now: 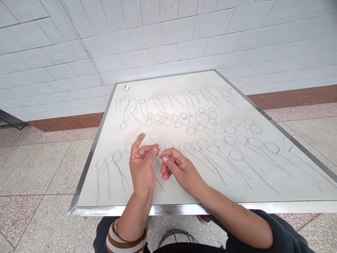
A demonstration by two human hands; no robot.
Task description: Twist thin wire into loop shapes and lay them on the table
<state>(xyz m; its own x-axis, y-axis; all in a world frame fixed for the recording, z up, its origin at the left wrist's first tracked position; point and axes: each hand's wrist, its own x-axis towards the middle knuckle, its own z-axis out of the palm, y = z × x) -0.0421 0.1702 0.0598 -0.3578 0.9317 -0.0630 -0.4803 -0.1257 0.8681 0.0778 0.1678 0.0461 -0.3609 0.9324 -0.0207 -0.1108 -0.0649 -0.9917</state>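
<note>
A thin wire bent into a loop [150,136] is pinched between the thumb and finger of my left hand [143,163]; its ring rises behind the fingertips. Tan tape [141,136] wraps one raised fingertip of that hand. Close by on the right, my right hand [180,168] pinches with thumb and forefinger at the same wire, a small gap from the left fingertips. Its other fingers are curled in. Both hands are above the near part of the white table [86,193]. Some looped wires beneath them are partly hidden.
Single-loop wires with long tails [237,155] lie along the near and far parts of the table. Figure-eight wires [177,121] form a middle row. A small red-and-white object [127,87] sits at the far left corner. Metal trim [181,209] edges the table; a tiled wall [168,35] stands behind.
</note>
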